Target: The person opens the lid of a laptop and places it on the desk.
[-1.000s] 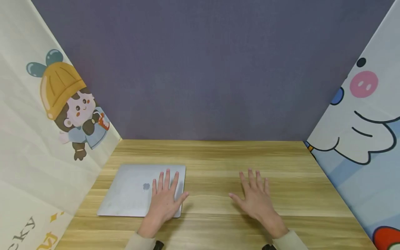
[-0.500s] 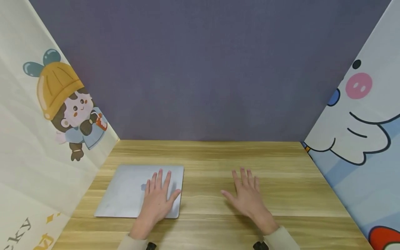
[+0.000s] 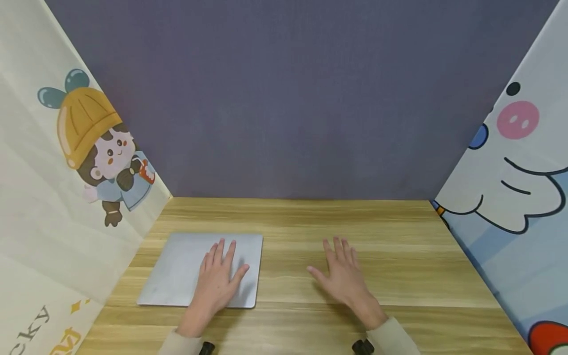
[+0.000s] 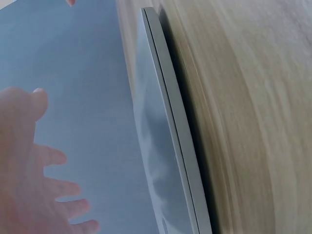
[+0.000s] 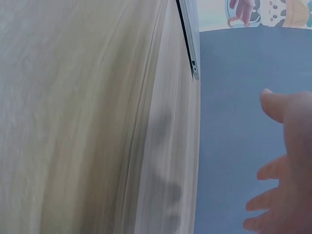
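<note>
One laptop (image 3: pixel 175 271), one left grip (image 3: pixel 215 279) above it, one right grip (image 3: pixel 343 277), both splayed apart.

We see a closed, silver-grey, rectangular metal laptop (image 3: pixel 175 271) with rounded corners lying flat on the left half of the light wood-grain bench (image 3: pixel 288 315). We make out a thin dark seam between lid and base. The left hand (image 3: pixel 216 283) hovers above it, shading the lid; the right hand (image 3: pixel 344 282), over the bench, is well apart.
</note>
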`<state>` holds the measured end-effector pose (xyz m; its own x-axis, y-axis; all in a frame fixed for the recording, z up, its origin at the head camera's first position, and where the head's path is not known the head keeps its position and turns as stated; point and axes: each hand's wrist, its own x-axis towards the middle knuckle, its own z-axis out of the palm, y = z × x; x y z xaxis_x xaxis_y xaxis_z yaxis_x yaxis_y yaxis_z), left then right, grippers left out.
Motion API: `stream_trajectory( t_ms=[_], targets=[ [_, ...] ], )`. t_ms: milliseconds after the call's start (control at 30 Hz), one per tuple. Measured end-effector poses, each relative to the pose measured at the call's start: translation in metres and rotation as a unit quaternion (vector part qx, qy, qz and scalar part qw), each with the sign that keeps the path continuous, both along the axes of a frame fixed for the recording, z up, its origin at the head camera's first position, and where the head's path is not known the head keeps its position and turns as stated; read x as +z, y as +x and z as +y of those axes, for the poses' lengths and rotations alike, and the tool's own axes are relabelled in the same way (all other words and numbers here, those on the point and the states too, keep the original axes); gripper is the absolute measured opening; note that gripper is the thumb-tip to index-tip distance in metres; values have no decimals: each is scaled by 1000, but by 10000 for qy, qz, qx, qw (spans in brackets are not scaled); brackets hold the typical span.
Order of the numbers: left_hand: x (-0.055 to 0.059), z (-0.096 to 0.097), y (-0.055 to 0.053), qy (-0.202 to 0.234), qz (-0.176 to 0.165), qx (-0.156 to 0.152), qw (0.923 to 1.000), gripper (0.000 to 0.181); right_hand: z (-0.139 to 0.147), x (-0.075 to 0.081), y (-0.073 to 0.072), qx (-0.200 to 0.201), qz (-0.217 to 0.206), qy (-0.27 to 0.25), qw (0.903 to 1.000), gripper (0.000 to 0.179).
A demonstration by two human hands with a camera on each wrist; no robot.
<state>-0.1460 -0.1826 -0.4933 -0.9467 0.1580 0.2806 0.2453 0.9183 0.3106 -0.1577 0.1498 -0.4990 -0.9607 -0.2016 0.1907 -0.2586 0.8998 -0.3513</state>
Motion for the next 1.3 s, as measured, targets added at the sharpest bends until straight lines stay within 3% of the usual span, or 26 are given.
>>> stream_trajectory(
  t_ms=[233, 700, 1067, 1300],
  targets=[
    [1, -8, -2, 130, 76, 68, 9999, 73, -10, 1, -4, 110, 30, -139, 9998, 92],
    [-3, -27, -4, 477, 148, 263, 9984, 70, -30, 0, -5, 70, -308, -827, 9961, 91],
    [-3, -44, -6, 448, 196, 392, 9980, 68, -45, -3, -7, 169, -361, -1132, 9928, 88],
    [-4, -54, -9, 421, 129, 486, 9979, 68, -60, -4, -8, 446, -396, -1229, 9906, 85]
  ],
)
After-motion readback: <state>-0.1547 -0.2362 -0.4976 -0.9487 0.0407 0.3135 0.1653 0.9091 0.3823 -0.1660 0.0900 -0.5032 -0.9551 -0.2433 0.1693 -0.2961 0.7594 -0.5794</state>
